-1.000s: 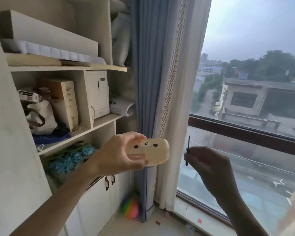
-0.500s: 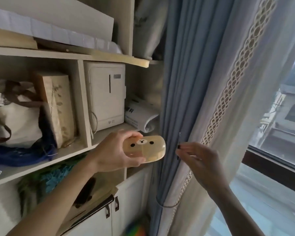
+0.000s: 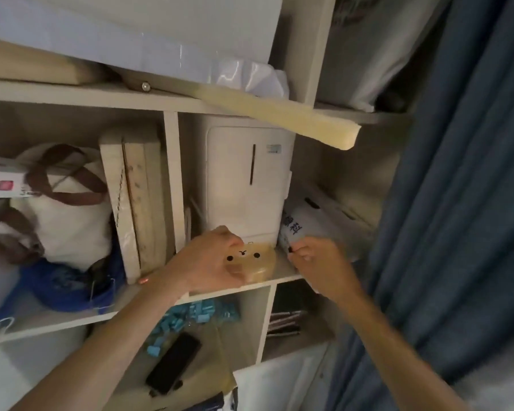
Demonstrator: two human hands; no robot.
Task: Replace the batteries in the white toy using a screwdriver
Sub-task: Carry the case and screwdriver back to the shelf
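Note:
My left hand (image 3: 208, 262) grips the toy (image 3: 251, 262), a rounded cream-yellow case with a small bear face of two black dots and a nose. I hold it over the front edge of the middle shelf (image 3: 282, 272). My right hand (image 3: 315, 259) is just to the toy's right, fingers pinched on a thin dark screwdriver (image 3: 290, 249); only its black end shows by my fingertips. The two hands are close but not touching.
A white appliance (image 3: 247, 185) stands on the shelf right behind the toy, with a white printed bag (image 3: 309, 223) beside it. Boxes and a tote bag (image 3: 63, 209) fill the left compartment. A black phone (image 3: 172, 363) and blue pieces (image 3: 190, 315) lie below. A blue curtain (image 3: 457, 203) hangs at right.
The view has swung left from the window to the shelves. Both hands have moved forward and down to the middle shelf, with the toy and the screwdriver still held.

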